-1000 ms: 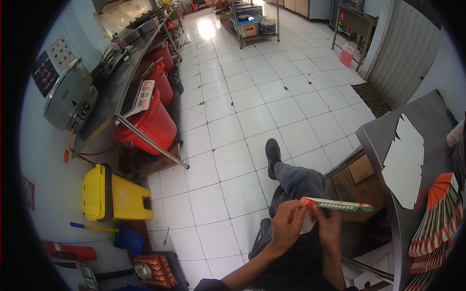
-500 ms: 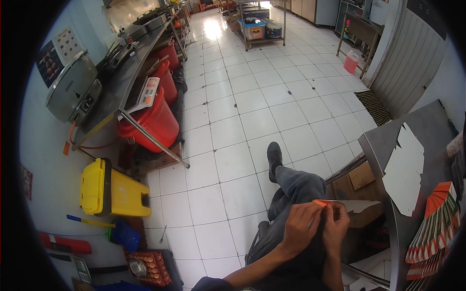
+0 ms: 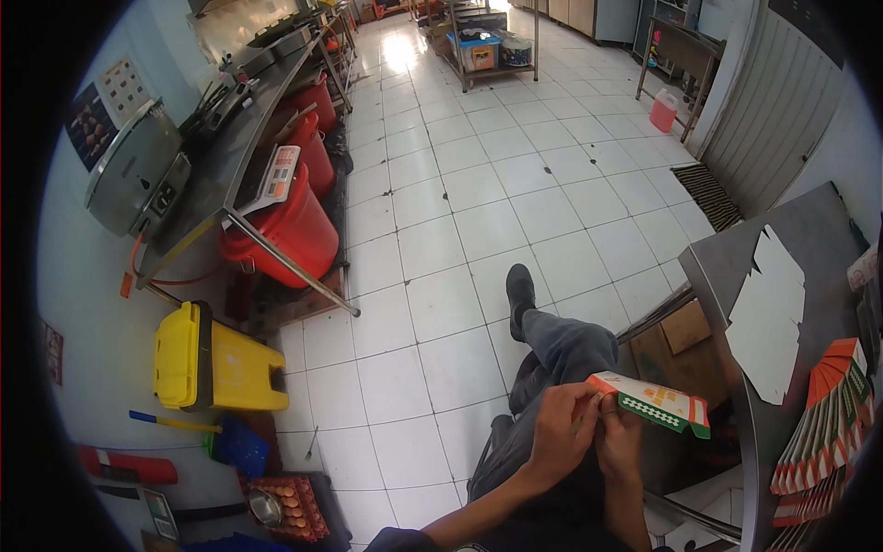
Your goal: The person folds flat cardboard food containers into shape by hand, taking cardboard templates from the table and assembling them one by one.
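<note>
A printed cardboard carton (image 3: 658, 401) in orange, white and green is held above my lap, its long part pointing right. My left hand (image 3: 559, 431) pinches its orange left end. Close beside it, my right hand (image 3: 618, 446) grips the same end from below, thumb near the left fingers. On the metal table (image 3: 713, 262) to my right lies a fanned stack of similar printed cartons (image 3: 823, 419). Farther back on that table are white cardboard pieces (image 3: 768, 313) with jagged edges.
Under the table sits a brown cardboard box (image 3: 685, 329). To the left are a yellow bin (image 3: 221, 359), an egg tray (image 3: 292, 508) and red tubs (image 3: 294, 230) below a steel counter (image 3: 241, 129). A pink jug (image 3: 663, 110) stands near the door (image 3: 777, 120).
The carton has turned in my hands, so its printed side and green edge now show instead of a plain face. Both hands have shifted slightly left, still on its orange end.
</note>
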### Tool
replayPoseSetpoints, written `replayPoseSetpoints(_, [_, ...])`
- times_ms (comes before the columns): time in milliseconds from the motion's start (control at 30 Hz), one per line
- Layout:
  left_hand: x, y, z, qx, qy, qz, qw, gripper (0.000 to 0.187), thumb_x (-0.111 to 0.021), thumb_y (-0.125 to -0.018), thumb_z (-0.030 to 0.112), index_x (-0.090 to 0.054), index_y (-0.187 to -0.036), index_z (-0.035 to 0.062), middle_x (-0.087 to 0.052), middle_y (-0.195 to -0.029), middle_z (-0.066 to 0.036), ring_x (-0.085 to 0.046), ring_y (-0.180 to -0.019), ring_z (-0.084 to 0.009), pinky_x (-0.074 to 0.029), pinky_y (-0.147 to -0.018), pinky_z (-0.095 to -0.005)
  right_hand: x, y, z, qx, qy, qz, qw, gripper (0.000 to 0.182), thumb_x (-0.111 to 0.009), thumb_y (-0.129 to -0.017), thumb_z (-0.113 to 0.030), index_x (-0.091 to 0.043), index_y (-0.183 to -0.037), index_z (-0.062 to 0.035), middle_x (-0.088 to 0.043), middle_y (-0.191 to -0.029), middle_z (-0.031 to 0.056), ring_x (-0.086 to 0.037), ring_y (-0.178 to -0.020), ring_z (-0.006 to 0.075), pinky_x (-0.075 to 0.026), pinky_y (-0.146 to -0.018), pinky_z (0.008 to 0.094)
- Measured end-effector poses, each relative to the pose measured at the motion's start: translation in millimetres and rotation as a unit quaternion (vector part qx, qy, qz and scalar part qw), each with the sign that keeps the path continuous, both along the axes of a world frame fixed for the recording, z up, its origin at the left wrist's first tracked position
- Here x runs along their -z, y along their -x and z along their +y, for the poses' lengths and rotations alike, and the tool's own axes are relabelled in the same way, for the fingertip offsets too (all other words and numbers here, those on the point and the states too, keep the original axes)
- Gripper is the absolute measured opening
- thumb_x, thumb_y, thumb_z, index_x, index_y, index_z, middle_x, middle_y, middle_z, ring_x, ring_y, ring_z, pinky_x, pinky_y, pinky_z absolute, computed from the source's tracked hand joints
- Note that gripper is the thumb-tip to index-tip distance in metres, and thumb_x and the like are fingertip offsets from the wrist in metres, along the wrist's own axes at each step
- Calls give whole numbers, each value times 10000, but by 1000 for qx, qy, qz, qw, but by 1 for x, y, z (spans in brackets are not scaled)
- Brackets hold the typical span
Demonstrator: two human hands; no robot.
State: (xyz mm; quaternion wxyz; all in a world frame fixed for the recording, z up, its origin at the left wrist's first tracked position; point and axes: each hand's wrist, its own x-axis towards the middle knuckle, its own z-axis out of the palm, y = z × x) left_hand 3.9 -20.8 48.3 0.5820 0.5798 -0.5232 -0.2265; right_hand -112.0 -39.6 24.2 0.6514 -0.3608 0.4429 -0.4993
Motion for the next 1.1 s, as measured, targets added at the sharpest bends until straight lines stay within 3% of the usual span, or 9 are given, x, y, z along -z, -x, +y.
replayPoseSetpoints(167, [-2, -4, -2, 14, -6, 10, 1000, 154, -736, -934, 64, -666, -1067, 31, -693, -1033, -111, -649, -922, -289, -527, -800, -380, 1, 0, 1, 21, -4, 39, 999, 285, -602, -1078, -139, -572, -1306, 30, -661, -1207, 112, -655, -1050, 151, -544, -891, 306])
replayPoseSetpoints(267, [-6, -5, 0, -11, -4, 13, 1000, 181, -756, -905, 46, -670, -1065, 39, -697, -1019, -106, -655, -937, -293, -527, -810, -385, -23, 1, -3, 25, 64, 170, 983, 257, -650, -1043, -117, -617, -1244, 40, -693, -1141, 105, -672, -971, 144, -551, -860, 306])
replayPoseSetpoints(367, [-11, -3, -1, -16, 45, -49, 998, 226, -781, -867, 26, -678, -1066, 53, -704, -1024, -100, -656, -948, -288, -527, -831, -395, -15, 8, -7, 88, 143, 220, 961, 184, -689, -990, -72, -682, -1134, 42, -724, -1022, 94, -672, -889, 126, -543, -807, 294])
replayPoseSetpoints(467, [-12, 6, -1, 9, 87, -54, 995, 258, -811, -823, 22, -702, -1052, 64, -712, -1028, -86, -656, -948, -276, -522, -846, -397, -36, 22, -13, 78, 148, 320, 933, 108, -697, -941, -30, -696, -1021, 43, -724, -918, 91, -666, -850, 122, -526, -776, 294])
replayPoseSetpoints(600, [-20, 17, -2, 38, 101, -75, 991, 253, -837, -785, 32, -734, -1013, 68, -719, -1008, -59, -655, -947, -249, -508, -843, -376, -27, 36, -22, 129, 192, 344, 910, 92, -706, -896, -2, -641, -936, 49, -701, -818, 101, -663, -779, 151, -523, -754, 324])
replayPoseSetpoints(800, [-21, 22, -3, 54, 100, -85, 990, 240, -844, -773, 36, -744, -989, 69, -721, -1006, -43, -655, -940, -233, -501, -832, -360, -10, 39, -31, 160, 219, 365, 890, 94, -705, -891, 4, -646, -956, 38, -705, -820, 117, -672, -777, 161, -530, -763, 331])
replayPoseSetpoints(900, [-21, 20, -4, 40, 96, -85, 991, 246, -841, -778, 27, -738, -997, 68, -719, -1007, -50, -658, -939, -246, -510, -841, -366, -14, 32, -30, 141, 234, 360, 892, 84, -703, -921, -2, -667, -987, 36, -720, -859, 96, -678, -793, 153, -529, -766, 309])
replayPoseSetpoints(1000, [-20, 13, -9, 16, 102, -72, 992, 252, -834, -792, 17, -725, -1015, 63, -715, -1002, -68, -662, -942, -266, -523, -839, -379, -27, 31, -23, 62, 80, 164, 981, 121, -702, -973, -31, -677, -1070, 37, -731, -963, 80, -684, -858, 148, -535, -816, 287])
replayPoseSetpoints(1100, [-15, 9, -14, 0, 89, -37, 995, 243, -821, -820, 11, -710, -1032, 55, -710, -996, -92, -666, -937, -286, -533, -823, -389, -31, 24, -13, 49, 19, 42, 998, 232, -692, -1014, -76, -637, -1209, 35, -698, -1110, 77, -672, -966, 146, -541, -868, 283])
